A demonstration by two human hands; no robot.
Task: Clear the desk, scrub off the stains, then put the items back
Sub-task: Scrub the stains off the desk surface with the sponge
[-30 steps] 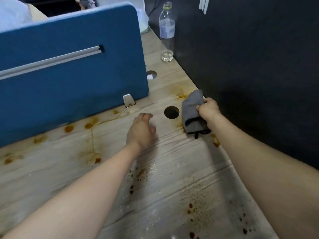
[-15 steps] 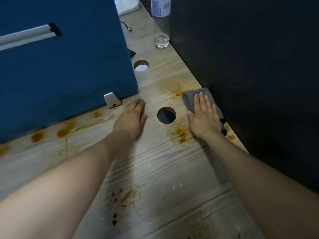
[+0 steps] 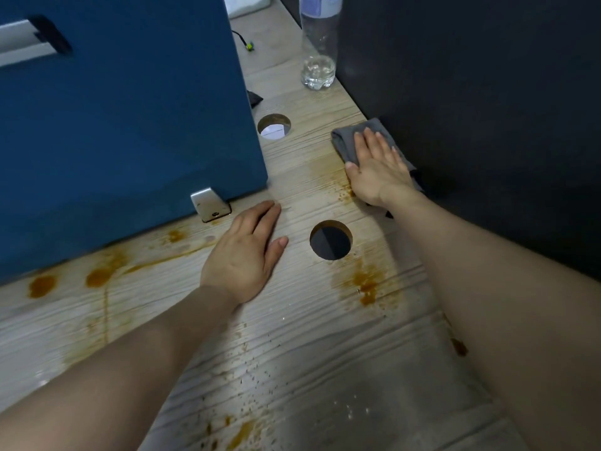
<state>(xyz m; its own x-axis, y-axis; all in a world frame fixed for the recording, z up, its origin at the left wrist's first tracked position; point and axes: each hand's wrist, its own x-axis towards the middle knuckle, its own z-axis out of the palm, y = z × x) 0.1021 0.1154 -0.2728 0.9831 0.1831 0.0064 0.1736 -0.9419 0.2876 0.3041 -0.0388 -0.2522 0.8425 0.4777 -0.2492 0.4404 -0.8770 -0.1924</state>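
Two flat hands: right hand [image 3: 377,167] is pressing cloth [image 3: 344,141], fingers straight, near bottle [image 3: 317,43]; sweeping farther risks toppling it; left hand [image 3: 245,252] is bracing, holding nothing.

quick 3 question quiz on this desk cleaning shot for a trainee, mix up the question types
1. True or false: the right hand presses flat on the grey cloth.
2. Which lies nearest the left hand? A) the water bottle B) the metal bracket of the blue divider C) the grey cloth
3. Fill in: an orange-brown stain lies just on the near side of the round ____ in the desk.

Key: 1 true; 2 B; 3 hole
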